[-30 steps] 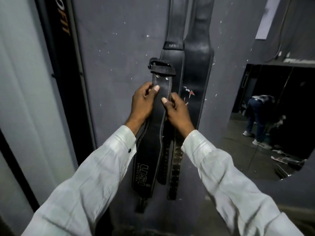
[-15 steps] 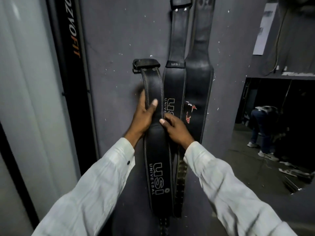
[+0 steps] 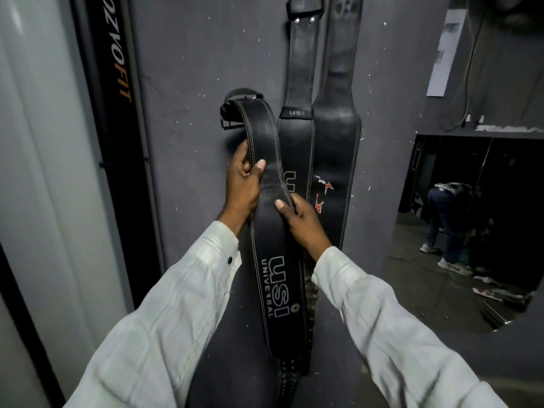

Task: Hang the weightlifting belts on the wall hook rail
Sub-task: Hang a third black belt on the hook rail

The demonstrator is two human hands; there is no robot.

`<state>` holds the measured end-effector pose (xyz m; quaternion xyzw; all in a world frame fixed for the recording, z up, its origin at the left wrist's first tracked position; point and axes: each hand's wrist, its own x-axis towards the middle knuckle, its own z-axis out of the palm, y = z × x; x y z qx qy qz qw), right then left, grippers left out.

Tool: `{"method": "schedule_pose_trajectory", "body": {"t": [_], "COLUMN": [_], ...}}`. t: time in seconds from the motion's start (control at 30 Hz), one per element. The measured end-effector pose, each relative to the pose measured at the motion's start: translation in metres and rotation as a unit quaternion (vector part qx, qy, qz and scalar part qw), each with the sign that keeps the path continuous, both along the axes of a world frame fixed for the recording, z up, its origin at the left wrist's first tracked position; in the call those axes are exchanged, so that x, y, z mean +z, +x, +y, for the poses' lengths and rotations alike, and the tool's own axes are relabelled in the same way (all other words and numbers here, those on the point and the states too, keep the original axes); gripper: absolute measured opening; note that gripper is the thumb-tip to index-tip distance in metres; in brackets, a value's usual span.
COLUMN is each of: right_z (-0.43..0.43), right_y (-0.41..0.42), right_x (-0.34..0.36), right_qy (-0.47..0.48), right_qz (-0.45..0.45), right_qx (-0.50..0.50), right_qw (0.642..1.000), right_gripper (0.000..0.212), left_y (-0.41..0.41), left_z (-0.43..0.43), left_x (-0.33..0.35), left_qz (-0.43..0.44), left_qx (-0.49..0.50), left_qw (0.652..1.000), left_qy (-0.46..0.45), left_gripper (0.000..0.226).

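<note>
My L hand (image 3: 240,187) & R hand (image 3: 300,222) both grip the USI belt (image 3: 275,260), thumbs on front. Lift buckle end (image 3: 235,108) to the rail (hook out of view), keep it flat vs wall beside the hung belts (image 3: 318,136).

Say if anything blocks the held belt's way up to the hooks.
Nothing visible: above the held belt the wall is bare. The hung USI belt and red-logo belt lie right of that path. The hook rail is out of frame.

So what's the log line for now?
left hand grip: holds belt | right hand grip: holds same belt | two other belts: on wall | status: not hung
</note>
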<state>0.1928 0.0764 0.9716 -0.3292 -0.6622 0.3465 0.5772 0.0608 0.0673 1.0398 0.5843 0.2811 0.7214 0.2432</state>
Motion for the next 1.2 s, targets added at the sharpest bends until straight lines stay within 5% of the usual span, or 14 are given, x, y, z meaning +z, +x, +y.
{"method": "schedule_pose_trajectory", "body": {"t": [0.13,0.27,0.43,0.6,0.8,1.03,1.2], "right_z": [-0.006,-0.005,-0.010,-0.011,-0.016,-0.024,-0.008], "right_y": [0.011,0.009,0.017,0.011,0.028,0.030,0.008], "right_x": [-0.004,-0.005,-0.008,-0.016,-0.030,-0.034,0.044], "right_qy": [-0.060,0.011,-0.040,0.004,-0.073,-0.115,-0.031], "right_qz": [-0.004,-0.021,-0.021,-0.007,-0.094,-0.027,0.085], "right_qx": [0.082,-0.015,0.070,0.018,0.074,0.124,0.087], "right_qw": [0.995,1.000,0.997,1.000,0.990,0.985,0.992], "right_gripper": [0.030,0.028,0.037,0.033,0.057,0.049,0.043], "left_y": [-0.004,-0.003,-0.005,-0.007,-0.010,-0.010,0.006], "left_z": [0.005,0.010,0.011,0.016,0.018,0.019,0.005], "left_x": [0.011,0.020,0.029,0.033,0.043,0.035,0.022], "left_qz": [-0.017,-0.033,-0.035,-0.034,-0.040,-0.024,0.011], "left_qx": [-0.002,-0.003,0.001,0.006,-0.004,-0.056,-0.123], "left_qw": [1.000,0.999,0.999,0.999,0.999,0.998,0.991], "left_qy": [0.003,-0.002,0.002,0.013,0.007,-0.024,-0.046], "left_gripper": [0.053,0.059,0.060,0.058,0.055,0.053,0.049]}}
